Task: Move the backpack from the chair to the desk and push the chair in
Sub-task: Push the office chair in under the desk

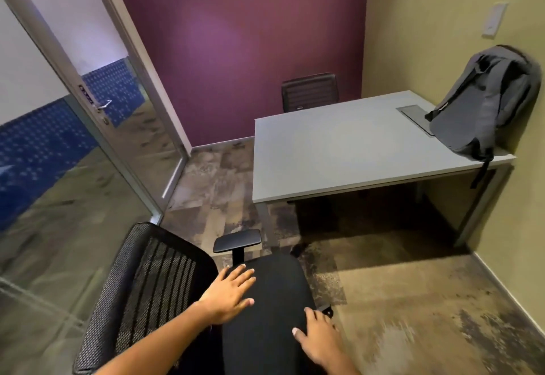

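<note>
Backpack [483, 103] stands upright at the far right corner of the surface [339, 150], leaning on the wall to the right, one strap hanging over the near right edge. Second chair [309, 91] sits behind the far edge. Chair [265, 301] stands on the floor before the near left corner, well apart from it; both hands, left [230, 295] and right [318, 339], lie on its seat.

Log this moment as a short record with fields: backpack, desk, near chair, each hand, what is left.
backpack: grey backpack upright on desk, leaning on wall
desk: grey desk against right wall
near chair: black mesh chair, away from desk, not pushed in
left hand: left hand flat on seat
right hand: right hand on seat's right edge
far chair: second chair behind desk
left to do: push chair in
</note>
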